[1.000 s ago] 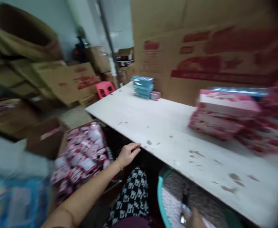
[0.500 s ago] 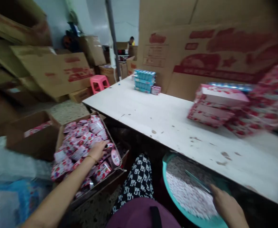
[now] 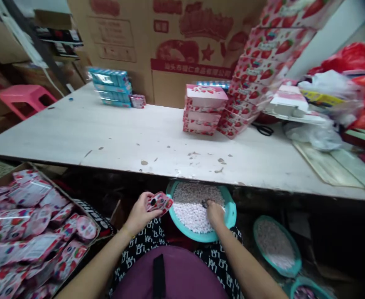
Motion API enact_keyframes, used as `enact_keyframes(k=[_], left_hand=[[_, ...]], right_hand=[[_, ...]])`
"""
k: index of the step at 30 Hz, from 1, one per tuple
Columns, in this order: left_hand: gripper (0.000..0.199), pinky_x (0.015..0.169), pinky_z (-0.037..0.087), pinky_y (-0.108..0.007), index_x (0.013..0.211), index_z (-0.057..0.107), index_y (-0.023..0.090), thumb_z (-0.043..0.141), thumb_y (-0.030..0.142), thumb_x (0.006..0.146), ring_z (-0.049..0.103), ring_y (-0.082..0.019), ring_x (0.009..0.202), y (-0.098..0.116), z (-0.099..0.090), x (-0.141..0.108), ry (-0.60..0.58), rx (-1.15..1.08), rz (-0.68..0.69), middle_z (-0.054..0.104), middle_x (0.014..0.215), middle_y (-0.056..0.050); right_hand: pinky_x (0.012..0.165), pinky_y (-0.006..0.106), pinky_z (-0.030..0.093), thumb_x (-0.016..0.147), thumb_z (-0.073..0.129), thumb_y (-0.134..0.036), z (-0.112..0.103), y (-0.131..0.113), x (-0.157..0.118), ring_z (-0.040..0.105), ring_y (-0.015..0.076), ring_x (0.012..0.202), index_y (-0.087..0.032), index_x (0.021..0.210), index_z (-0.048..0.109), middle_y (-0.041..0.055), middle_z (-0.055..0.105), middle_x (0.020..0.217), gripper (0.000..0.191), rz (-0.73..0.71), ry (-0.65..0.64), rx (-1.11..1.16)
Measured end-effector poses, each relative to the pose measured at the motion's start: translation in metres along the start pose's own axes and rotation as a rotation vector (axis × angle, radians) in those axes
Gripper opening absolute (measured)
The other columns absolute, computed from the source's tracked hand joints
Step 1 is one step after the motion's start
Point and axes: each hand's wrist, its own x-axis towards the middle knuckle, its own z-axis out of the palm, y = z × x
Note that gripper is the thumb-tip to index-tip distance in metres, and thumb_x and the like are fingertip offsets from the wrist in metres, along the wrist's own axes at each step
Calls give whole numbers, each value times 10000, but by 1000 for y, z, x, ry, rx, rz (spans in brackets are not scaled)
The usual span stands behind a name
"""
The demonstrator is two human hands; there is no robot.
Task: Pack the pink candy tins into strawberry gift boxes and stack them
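Note:
My left hand (image 3: 141, 214) is closed around a small pink strawberry-print packet (image 3: 160, 202), held up beside the basin's left rim. There is a dark spot on the packet's near face. My right hand (image 3: 216, 214) reaches into the turquoise basin (image 3: 201, 237), its fingers wrapped round a thin dark-looking tool (image 3: 204, 203). Most of that tool is hidden, so I cannot tell its kind. Small white pellets (image 3: 188, 216) fill the basin's near part, with greyish, shaded ones behind. On the left, a carton (image 3: 67, 193) is heaped with similar strawberry-print packets (image 3: 23, 220).
A white table (image 3: 123, 141) spans the front, its edge above the basin. Strawberry-print boxes (image 3: 201, 120), a tall stack of them (image 3: 251, 70), blue packs (image 3: 112, 87) and scissors (image 3: 265, 129) rest on it. Another turquoise basin (image 3: 296, 265) stands low at right.
My left hand has left the carton and come right with a packet in it. The view has swung right. My right hand is now deeper over the pellets, still gripping the thin tool.

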Motion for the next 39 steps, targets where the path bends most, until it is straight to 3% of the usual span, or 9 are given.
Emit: enact_keyframes(k=[3,7,13,19,23,26,29,32,39], left_hand=[[431,756,468,-306,952,519,160,701,281,581,583,-171,793,-5,42,30,-84,34,60,603,854,-15],[381,758,450,-285,933,564,167,692,246,583,568,-163,811,-11,67,55,-73,117,186,577,871,-16],[338,800,425,-280,998,558,196,603,141,668,548,-169,883,-17,92,67,-81,456,312,583,952,-35],[374,831,408,-298,1040,545,201,595,133,676,520,-198,931,-11,125,66,-150,667,375,582,987,-50],[355,834,409,-326,1026,555,192,588,136,678,524,-219,931,-10,136,64,-187,703,357,584,995,-67],[344,844,411,-327,1018,560,192,585,133,680,533,-213,947,-16,132,63,-167,625,329,590,996,-71],[315,824,425,-292,1027,549,205,576,187,713,560,-185,929,-22,119,62,-114,462,303,607,994,-52],[352,736,456,-269,1048,527,215,580,355,730,604,-172,813,-26,108,62,-78,344,197,640,910,-24],[429,763,455,-266,1054,514,200,610,405,689,606,-169,836,-33,95,65,-14,223,151,648,916,-12]], right_hand=[[697,228,393,766,376,-124,14,0,14,598,170,841,-163,870,661,97,669,872,307,16,1,156],[647,207,405,746,422,-184,9,12,19,595,152,745,-145,770,668,52,675,767,250,-61,-20,371],[631,226,416,760,416,-231,-52,26,1,585,149,689,-168,817,675,24,666,727,273,-184,1,509],[687,235,401,772,406,-136,-125,-8,-29,590,162,830,-229,885,653,50,654,890,287,-294,5,-124],[673,257,411,792,381,-111,-144,-39,-41,592,186,794,-143,818,627,113,622,834,250,-386,-23,-333],[670,273,414,794,376,-101,-150,-29,-41,590,200,794,-140,806,617,116,614,824,244,-423,-2,-341],[667,278,410,788,357,-78,-137,7,-34,598,205,800,-151,823,619,111,623,850,275,-262,-31,-294],[685,274,404,791,350,-68,-96,31,-25,605,203,822,-141,881,627,129,637,883,300,-118,-113,-186],[743,224,394,827,359,-118,0,-9,-1,583,156,930,-201,999,614,70,655,972,319,-71,-112,79]])
